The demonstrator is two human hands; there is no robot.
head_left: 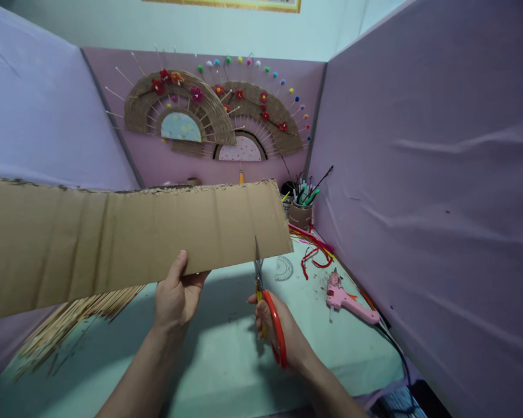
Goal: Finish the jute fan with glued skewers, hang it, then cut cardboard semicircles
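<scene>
A long strip of brown cardboard (pixel 183 226) stretches from the left edge of the view to right of the middle, held up above the table. My left hand (pixel 178 293) grips its lower edge, thumb in front and fingers behind. Red-handled scissors (pixel 275 328) with some yellow on the grip are in my right hand (pixel 283 331), its fingers in the handles. The blades point upward at the cardboard's lower edge near its right end, one blade in front of the sheet. No long cut shows in the cardboard there.
A pink glue gun (pixel 351 302) with a black cord lies at right, near red pipe cleaners (pixel 316 255) and a clear protractor (pixel 284 268). Thin wooden sticks (pixel 82 316) lie at left. A tool-filled can (pixel 300 215) stands behind; fan-shaped decorations (pixel 268 113) hang on the back panel.
</scene>
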